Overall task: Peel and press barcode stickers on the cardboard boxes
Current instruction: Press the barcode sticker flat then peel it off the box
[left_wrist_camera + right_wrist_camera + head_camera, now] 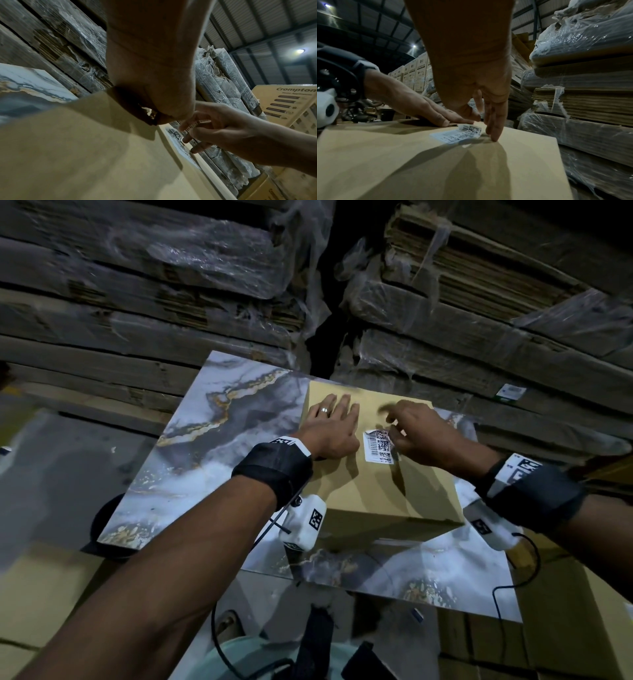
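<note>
Stacked flat cardboard bundles (479, 313) wrapped in torn plastic film fill the dim warehouse behind a marble-patterned counter (219, 419), on which one plain cardboard box (383, 491) sits. One barcode sticker (378, 447) lies on the box top between the two hands; its far end looks lifted or curled, clearest in the right wrist view, where the near part lies flat. The left hand (330, 428) rests flat on the box with fingers straight and spread, a ring on one finger, just beside the sticker's left edge and seemingly steadying the box. The right hand (416, 431) hovers over the sticker's right edge with fingers partly bent and fingertips (494, 136) pointing down to the cardboard; whether thumb and forefinger pinch the label cannot be told, since that spot is blurred. The sticker should handle as thin, light and floppy paper with a tacky underside, likely to fold onto itself or crease, so it is best taken by a free corner and smoothed from the stuck end outward. The box seems stiff and flat-topped, firm enough to press against, though its weight cannot be judged. Counted: one sticker, one box on the counter, two hands; other printed cartons (288, 104) stand far off.
</note>
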The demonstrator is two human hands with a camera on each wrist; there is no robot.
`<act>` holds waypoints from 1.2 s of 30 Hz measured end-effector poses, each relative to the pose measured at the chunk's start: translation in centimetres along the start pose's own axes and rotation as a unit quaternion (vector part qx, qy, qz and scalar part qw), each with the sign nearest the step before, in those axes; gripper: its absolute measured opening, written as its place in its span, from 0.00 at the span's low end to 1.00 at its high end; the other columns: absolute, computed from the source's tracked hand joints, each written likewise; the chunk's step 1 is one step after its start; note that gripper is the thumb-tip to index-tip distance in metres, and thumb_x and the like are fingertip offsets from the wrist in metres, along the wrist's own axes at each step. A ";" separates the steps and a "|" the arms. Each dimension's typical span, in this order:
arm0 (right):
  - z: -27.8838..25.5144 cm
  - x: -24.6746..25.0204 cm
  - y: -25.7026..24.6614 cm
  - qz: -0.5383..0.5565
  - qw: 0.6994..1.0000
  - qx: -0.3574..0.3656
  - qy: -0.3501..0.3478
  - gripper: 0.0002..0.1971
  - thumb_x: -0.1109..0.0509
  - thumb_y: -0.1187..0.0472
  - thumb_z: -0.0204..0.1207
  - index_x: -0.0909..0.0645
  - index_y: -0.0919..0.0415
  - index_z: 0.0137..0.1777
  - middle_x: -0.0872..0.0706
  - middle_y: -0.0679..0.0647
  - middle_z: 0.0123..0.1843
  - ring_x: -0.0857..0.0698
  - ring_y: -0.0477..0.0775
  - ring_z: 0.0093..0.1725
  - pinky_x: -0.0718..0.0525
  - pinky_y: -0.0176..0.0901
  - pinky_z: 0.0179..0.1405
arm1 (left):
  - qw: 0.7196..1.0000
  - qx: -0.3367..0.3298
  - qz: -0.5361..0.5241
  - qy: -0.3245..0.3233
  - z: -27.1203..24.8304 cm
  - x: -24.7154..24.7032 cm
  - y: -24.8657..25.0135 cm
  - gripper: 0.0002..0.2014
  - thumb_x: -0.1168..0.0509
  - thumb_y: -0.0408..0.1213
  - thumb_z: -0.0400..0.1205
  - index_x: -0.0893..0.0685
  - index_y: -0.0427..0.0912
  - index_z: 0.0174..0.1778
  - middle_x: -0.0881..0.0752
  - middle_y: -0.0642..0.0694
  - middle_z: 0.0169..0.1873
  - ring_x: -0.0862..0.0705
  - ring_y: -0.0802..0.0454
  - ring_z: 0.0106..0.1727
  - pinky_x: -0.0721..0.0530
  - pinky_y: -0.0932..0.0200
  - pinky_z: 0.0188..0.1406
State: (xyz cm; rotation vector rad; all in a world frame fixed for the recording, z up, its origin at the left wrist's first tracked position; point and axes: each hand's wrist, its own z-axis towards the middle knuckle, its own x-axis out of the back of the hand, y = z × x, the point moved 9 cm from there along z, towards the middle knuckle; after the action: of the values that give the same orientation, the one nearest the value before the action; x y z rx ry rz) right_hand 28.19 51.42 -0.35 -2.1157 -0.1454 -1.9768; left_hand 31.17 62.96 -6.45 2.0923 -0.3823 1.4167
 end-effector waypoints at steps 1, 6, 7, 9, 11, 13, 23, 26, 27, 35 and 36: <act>-0.3 0.1 0.3 0.019 1.000 -0.007 0.010 0.25 0.29 0.67 0.80 0.25 0.63 0.77 0.18 0.53 0.56 0.18 0.56 0.51 0.18 0.54 0.52 | 1.000 0.002 0.000 0.000 0.0 0.0 0.0 0.35 0.50 0.46 0.88 0.57 0.46 0.90 0.63 0.44 0.89 0.63 0.41 0.89 0.60 0.43 0.86; -0.6 0.2 1.4 -0.016 1.000 0.003 0.019 0.12 0.26 0.58 0.77 0.11 0.62 0.58 0.12 0.57 0.47 0.14 0.58 0.44 0.14 0.56 0.45 | 1.000 -0.004 -0.001 -0.002 -0.3 0.2 0.2 0.35 0.50 0.43 0.87 0.57 0.46 0.90 0.62 0.43 0.89 0.64 0.41 0.89 0.59 0.43 0.86; -0.7 0.0 1.4 -0.023 1.000 0.002 0.014 0.08 0.26 0.58 0.78 0.10 0.61 0.52 0.12 0.56 0.44 0.15 0.56 0.42 0.14 0.57 0.43 | 1.000 -0.005 -0.002 -0.002 -0.4 0.2 0.2 0.35 0.50 0.42 0.87 0.57 0.45 0.90 0.62 0.43 0.89 0.64 0.41 0.89 0.59 0.43 0.86; -0.8 -0.4 1.2 -0.028 1.000 -0.007 0.010 0.04 0.26 0.59 0.79 0.10 0.58 0.49 0.13 0.53 0.43 0.16 0.54 0.42 0.14 0.57 0.42 | 1.000 -0.007 -0.003 0.001 -0.5 0.4 0.2 0.35 0.50 0.42 0.87 0.57 0.45 0.90 0.62 0.43 0.89 0.63 0.41 0.89 0.59 0.42 0.86; -0.7 -0.4 1.4 -0.023 0.999 -0.014 0.018 0.03 0.27 0.62 0.80 0.11 0.57 0.47 0.13 0.52 0.43 0.17 0.53 0.41 0.14 0.58 0.41 | 1.000 -0.010 -0.005 0.002 -0.5 0.4 0.3 0.35 0.50 0.41 0.87 0.56 0.44 0.90 0.62 0.42 0.89 0.63 0.41 0.89 0.59 0.41 0.86; -0.5 -0.2 1.5 -0.017 1.000 -0.011 0.020 0.04 0.29 0.63 0.81 0.13 0.58 0.47 0.14 0.53 0.43 0.18 0.55 0.41 0.15 0.58 0.41 | 1.000 -0.009 -0.005 0.003 -0.5 0.3 0.2 0.35 0.51 0.41 0.87 0.56 0.44 0.90 0.62 0.43 0.89 0.63 0.41 0.89 0.59 0.41 0.86; 0.4 0.5 0.5 -0.001 0.999 -0.036 -0.014 0.07 0.31 0.63 0.78 0.16 0.63 0.39 0.18 0.51 0.33 0.19 0.60 0.35 0.28 0.49 0.34 | 1.000 -0.004 -0.010 0.001 -0.2 0.1 0.0 0.35 0.51 0.42 0.87 0.57 0.46 0.90 0.62 0.43 0.89 0.63 0.41 0.89 0.60 0.42 0.86; 0.7 0.5 1.0 0.006 0.996 -0.080 -0.034 0.10 0.30 0.60 0.77 0.14 0.63 0.37 0.12 0.58 0.33 0.16 0.63 0.34 0.20 0.52 0.33 | 1.000 -0.005 -0.008 0.004 -0.1 0.1 0.0 0.35 0.50 0.43 0.87 0.56 0.45 0.90 0.61 0.43 0.89 0.63 0.41 0.89 0.59 0.42 0.86; 0.7 0.9 1.2 0.004 0.996 -0.090 -0.025 0.11 0.31 0.59 0.76 0.15 0.62 0.34 0.14 0.60 0.30 0.16 0.65 0.33 0.20 0.53 0.32 | 1.000 -0.005 -0.008 0.004 -0.1 0.0 0.0 0.35 0.50 0.43 0.87 0.56 0.45 0.90 0.62 0.43 0.89 0.63 0.41 0.89 0.59 0.42 0.86; 0.9 2.9 -1.3 0.004 0.999 0.002 0.032 0.11 0.30 0.57 0.78 0.11 0.63 0.53 0.09 0.61 0.46 0.12 0.63 0.44 0.14 0.56 0.45 | 1.000 0.004 -0.005 0.001 0.5 -0.2 -0.2 0.34 0.51 0.45 0.88 0.57 0.47 0.90 0.63 0.45 0.89 0.64 0.42 0.89 0.60 0.42 0.86; 0.9 1.6 -1.5 -0.002 1.000 0.009 -0.002 0.17 0.28 0.57 0.80 0.13 0.64 0.64 0.09 0.63 0.54 0.12 0.64 0.52 0.14 0.57 0.52 | 1.000 0.005 -0.005 0.000 0.5 -0.2 -0.3 0.34 0.51 0.46 0.89 0.58 0.48 0.90 0.63 0.45 0.89 0.64 0.42 0.89 0.60 0.42 0.86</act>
State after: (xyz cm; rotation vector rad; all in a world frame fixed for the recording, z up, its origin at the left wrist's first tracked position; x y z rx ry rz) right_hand 28.81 52.96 1.36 -2.1106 -0.1689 -1.9650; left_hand 31.61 62.86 -6.83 2.0992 -0.3645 1.4164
